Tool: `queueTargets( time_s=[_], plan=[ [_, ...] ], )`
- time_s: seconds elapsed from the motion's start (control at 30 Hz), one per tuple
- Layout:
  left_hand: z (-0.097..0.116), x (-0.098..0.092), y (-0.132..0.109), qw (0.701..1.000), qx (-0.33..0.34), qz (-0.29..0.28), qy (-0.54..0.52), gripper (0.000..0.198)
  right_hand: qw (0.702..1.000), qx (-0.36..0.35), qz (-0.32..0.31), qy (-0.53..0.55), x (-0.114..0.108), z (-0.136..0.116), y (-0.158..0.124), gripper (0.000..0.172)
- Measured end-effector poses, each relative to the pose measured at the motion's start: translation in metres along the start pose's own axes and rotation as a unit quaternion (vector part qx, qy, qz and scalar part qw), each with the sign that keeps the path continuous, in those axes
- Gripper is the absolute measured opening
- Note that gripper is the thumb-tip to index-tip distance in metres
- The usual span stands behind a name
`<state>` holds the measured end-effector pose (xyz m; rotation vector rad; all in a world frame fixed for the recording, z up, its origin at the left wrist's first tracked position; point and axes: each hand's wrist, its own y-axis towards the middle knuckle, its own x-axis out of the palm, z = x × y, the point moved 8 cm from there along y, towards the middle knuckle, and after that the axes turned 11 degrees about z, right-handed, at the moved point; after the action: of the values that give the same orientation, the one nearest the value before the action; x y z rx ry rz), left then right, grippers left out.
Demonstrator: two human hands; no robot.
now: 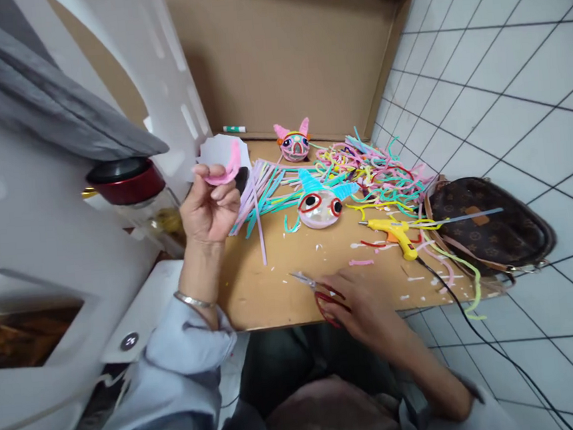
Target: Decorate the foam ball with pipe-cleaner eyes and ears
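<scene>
Scissors (312,283) seemingly part-hidden; grey cloth (44,82) cropped

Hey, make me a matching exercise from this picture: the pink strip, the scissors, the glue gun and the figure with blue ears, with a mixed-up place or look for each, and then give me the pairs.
Column one
1. Pink strip
2. Scissors
3. Glue gun
4. Blue-eared figure

Column two
A. Yellow, with a black cord
B. Red-handled, at the right hand
C. Red rings around its black eyes
D. Raised in the fingers of the left hand

Pairs: 1-D, 2-B, 3-A, 4-C
</scene>
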<state>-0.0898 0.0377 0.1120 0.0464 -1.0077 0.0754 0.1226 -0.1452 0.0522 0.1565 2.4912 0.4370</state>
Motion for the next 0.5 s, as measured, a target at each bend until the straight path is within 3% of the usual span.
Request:
queueTargets(
  time_s=[0.1, 0.3, 0.4, 0.5],
  plan=[
    [0.01, 0.001, -0.002, 1.0, 0.023, 0.009, 0.012, 0.035, 0.996, -0.039, -0.044, -0.065, 0.035, -0.021, 0.024, 0.015],
    [-0.003, 0.019, -0.016, 0.993, -0.051, -0.086, -0.054, 0.037, 0.962, -0.107, -0.151, -0.2, 0.127, -0.05, 0.076, 0.007],
    [-0.005, 0.024, -0.023, 0.989, -0.075, -0.111, -0.059, 0.047, 0.963, -0.16, -0.145, -0.159, 0.166, -0.059, 0.097, 0.019],
    [-0.001, 0.026, -0.027, 0.988, -0.069, -0.127, -0.047, 0.045, 0.979, -0.117, -0.163, -0.045, 0.197, -0.051, 0.112, 0.036]
  ],
)
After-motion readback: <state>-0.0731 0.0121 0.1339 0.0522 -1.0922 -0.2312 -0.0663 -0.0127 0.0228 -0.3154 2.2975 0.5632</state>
